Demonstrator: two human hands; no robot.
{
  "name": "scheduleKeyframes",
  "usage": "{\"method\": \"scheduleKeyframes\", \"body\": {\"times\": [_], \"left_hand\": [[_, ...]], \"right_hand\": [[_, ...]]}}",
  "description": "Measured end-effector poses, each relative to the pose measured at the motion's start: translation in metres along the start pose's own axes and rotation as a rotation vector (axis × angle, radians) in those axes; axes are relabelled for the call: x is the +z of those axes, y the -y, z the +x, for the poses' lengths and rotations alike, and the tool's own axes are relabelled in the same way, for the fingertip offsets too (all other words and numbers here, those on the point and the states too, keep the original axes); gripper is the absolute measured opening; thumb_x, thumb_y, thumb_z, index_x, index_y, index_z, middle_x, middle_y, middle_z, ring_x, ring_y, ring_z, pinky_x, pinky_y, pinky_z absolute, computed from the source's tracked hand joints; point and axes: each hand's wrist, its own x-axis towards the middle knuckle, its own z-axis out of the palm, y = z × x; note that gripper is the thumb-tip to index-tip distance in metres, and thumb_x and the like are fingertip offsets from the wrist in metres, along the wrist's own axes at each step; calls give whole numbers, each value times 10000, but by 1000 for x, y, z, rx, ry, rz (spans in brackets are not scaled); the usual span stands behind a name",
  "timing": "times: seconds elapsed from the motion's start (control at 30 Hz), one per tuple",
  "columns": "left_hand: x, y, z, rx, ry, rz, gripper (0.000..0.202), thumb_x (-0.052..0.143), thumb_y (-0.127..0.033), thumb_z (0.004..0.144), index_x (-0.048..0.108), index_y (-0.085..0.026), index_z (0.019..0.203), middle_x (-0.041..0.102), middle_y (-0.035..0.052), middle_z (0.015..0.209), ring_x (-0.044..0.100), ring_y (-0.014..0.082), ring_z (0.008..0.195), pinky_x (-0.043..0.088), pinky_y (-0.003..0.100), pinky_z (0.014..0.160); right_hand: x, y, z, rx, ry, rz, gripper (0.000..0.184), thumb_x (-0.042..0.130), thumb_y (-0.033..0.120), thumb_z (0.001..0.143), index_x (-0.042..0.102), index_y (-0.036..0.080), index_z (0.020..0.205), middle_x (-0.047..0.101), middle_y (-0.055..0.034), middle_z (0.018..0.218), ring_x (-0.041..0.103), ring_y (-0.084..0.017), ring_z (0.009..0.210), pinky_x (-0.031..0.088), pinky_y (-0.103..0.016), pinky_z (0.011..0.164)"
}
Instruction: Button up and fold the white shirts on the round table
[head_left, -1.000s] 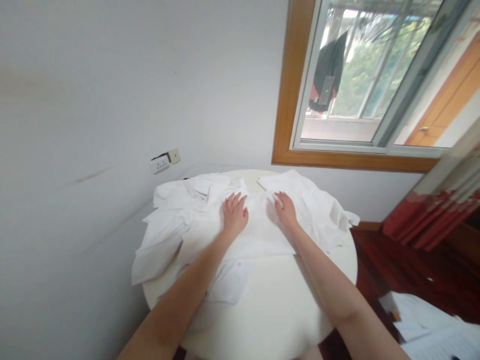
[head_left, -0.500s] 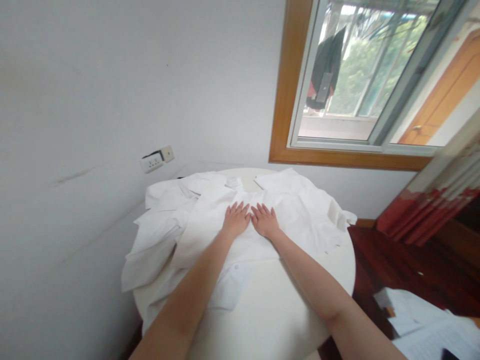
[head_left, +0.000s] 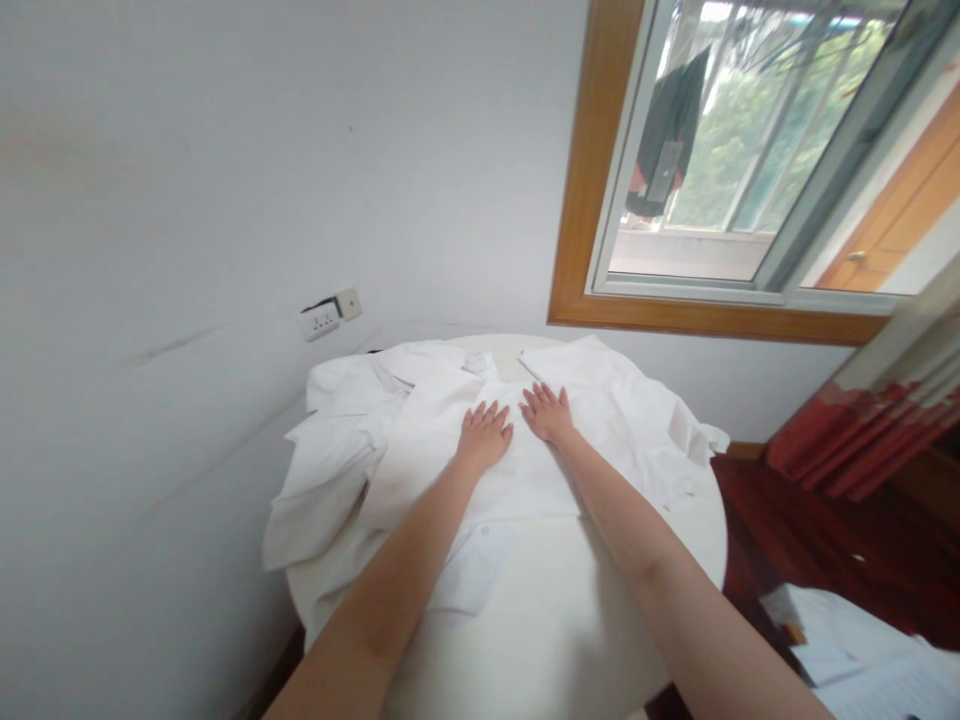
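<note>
A white garment [head_left: 622, 430], which looks like a shirt, is spread over a round white table [head_left: 547, 620]. My left hand [head_left: 485, 437] lies flat on the middle of the cloth, fingers spread and pointing away from me. To its right, and slightly farther off, my right hand [head_left: 547, 412] also rests palm down on the fabric, fingers apart. Neither hand holds anything. Folds are bunched on the left, where part of the cloth [head_left: 315, 500] hangs over the table's edge. A loose flap [head_left: 469, 570] with a button-like dot lies nearest me, beside my left forearm.
A wall with a socket [head_left: 320, 320] stands behind and left of the table. A wood-framed window [head_left: 720, 318] is at the back right, with a red and cream curtain [head_left: 832, 430] beside it. White papers [head_left: 847, 635] lie at the lower right, above the dark red floor.
My right hand has slid forward and away from my left hand, widening the gap between them. My left hand stays flat on the cloth. The view has shifted slightly left.
</note>
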Motion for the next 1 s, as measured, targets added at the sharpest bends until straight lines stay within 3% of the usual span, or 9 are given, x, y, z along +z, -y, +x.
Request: {"method": "scheduleKeyframes", "body": {"times": [0.23,0.37,0.47,0.53,0.63,0.73,0.8,0.9,1.0], "left_hand": [[0,1,1,-2,30,-5,523,331,-431,926,445,-250,1403,394,64,1486,288,293,1394,178,525,1135],[1,2,0,3,12,1,523,321,-428,929,444,-246,1404,398,63,1484,289,290,1393,177,523,1136],[2,2,0,-1,13,-6,520,328,-430,926,446,-257,1402,402,61,1482,290,287,1393,176,527,1136],[2,2,1,-4,23,-19,522,332,-430,924,446,-255,1402,401,66,1482,289,292,1393,177,537,1133],[2,2,1,-1,11,-38,522,337,-421,922,452,-242,1399,400,80,1481,282,302,1395,166,544,1133],[2,2,1,7,10,-49,517,349,-400,919,456,-234,1397,396,87,1483,272,306,1399,159,547,1133],[1,2,1,11,18,-48,519,352,-398,918,454,-228,1397,396,90,1482,270,306,1400,160,544,1133],[-2,2,0,19,11,-49,520,355,-407,918,466,-216,1389,409,97,1474,278,306,1395,167,533,1133],[-4,3,0,36,5,-41,508,361,-400,919,483,-212,1375,425,106,1461,299,306,1384,187,529,1126]], "right_hand": [[-6,-63,-10,223,-42,-11,575,302,503,962,374,200,1446,323,-148,1511,259,-309,1394,128,-587,1101],[-10,-69,-19,454,-124,-15,576,295,500,965,460,144,1386,371,-213,1463,259,-370,1375,56,-686,1056],[-20,-63,-22,503,-175,-25,550,306,454,970,458,127,1385,352,-222,1471,217,-369,1392,35,-674,1067],[-30,-51,-24,427,-186,-19,541,305,431,973,412,145,1419,305,-199,1505,182,-352,1411,61,-649,1082],[-40,-17,-39,188,-147,10,532,274,447,978,374,213,1445,265,-127,1539,160,-305,1429,97,-593,1109],[-37,24,-68,-63,-30,51,536,252,489,974,352,269,1453,289,-69,1537,203,-261,1423,160,-532,1122],[-31,42,-88,-121,28,65,553,225,491,977,328,253,1466,313,-70,1526,230,-240,1417,175,-494,1129],[-28,49,-107,-123,75,70,559,205,496,979,335,250,1464,316,-62,1523,244,-224,1414,188,-457,1133],[-32,33,-115,-112,74,60,568,219,528,971,371,259,1448,312,-52,1522,247,-233,1414,194,-467,1131]]}}
